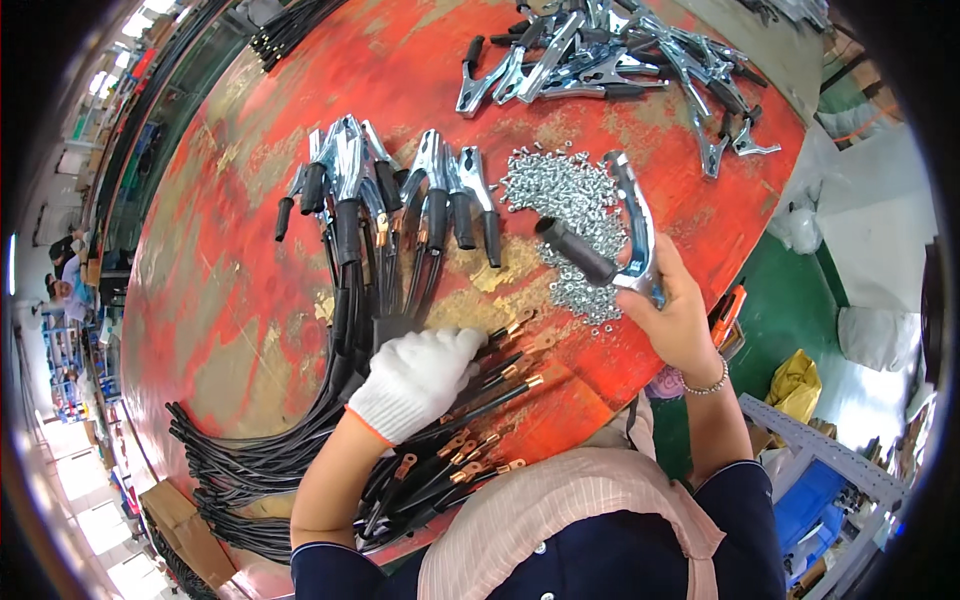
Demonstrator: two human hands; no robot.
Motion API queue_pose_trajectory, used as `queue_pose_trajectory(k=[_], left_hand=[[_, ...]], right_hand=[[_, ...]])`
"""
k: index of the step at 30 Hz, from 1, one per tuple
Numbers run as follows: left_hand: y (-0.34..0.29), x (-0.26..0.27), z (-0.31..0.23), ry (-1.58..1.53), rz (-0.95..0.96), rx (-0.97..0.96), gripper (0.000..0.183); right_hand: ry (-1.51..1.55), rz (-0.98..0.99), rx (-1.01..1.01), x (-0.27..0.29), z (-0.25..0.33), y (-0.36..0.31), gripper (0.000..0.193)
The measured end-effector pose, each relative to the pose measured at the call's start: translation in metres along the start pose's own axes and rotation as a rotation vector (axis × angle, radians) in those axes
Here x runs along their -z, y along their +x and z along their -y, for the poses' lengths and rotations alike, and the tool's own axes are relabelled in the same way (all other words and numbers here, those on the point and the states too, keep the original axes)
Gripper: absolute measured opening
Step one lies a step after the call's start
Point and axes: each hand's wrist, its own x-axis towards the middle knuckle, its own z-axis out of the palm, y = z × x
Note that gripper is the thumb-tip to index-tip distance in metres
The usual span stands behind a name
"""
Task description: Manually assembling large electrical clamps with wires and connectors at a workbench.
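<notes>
My left hand (415,380), in a white knitted glove, is closed round a black cable whose copper lug (518,322) sticks out to its right. In my bare right hand (678,310) is a silver spring clamp (636,225) with black handle sleeves, held over the right side of a heap of small nuts and bolts (560,190). Beneath and beside the glove lie more black cables (480,405) with copper lugs. Beyond the left hand, several clamps (348,165) are joined to cables, jaws pointing away from me.
A pile of loose clamps (610,60) lies at the far right of the worn red table (240,270). Long bundles of black cable (250,460) spread over the near left. Off the right edge stand an orange-handled tool (728,310) and a grey metal rack (830,450).
</notes>
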Motion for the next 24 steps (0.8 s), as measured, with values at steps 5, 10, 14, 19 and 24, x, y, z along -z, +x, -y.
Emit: queue_pose_trajectory(k=[5,10,14,19,24], left_hand=[[-0.005,-0.007,0.009,-0.269,-0.320,0.043,0.025],[-0.008,-0.005,0.027,-0.557,-0.481,0.093,0.027],[0.003,0.001,0.021,-0.513,-0.604,0.131,0.025],[0.022,-0.001,0.022,-0.700,-0.526,0.041,0.025],[0.023,-0.008,0.018,-1.239,-0.221,0.047,0.026]], right_hand=[[0.235,-0.136,0.033,0.001,-0.007,-0.008,0.062],[0.530,-0.247,-0.018,0.008,-0.015,-0.014,0.049],[0.719,-0.248,-0.014,0.007,-0.024,-0.012,0.054],[0.892,-0.196,0.039,0.002,-0.043,-0.006,0.044],[0.625,-0.224,0.038,-0.021,-0.025,0.011,0.046]])
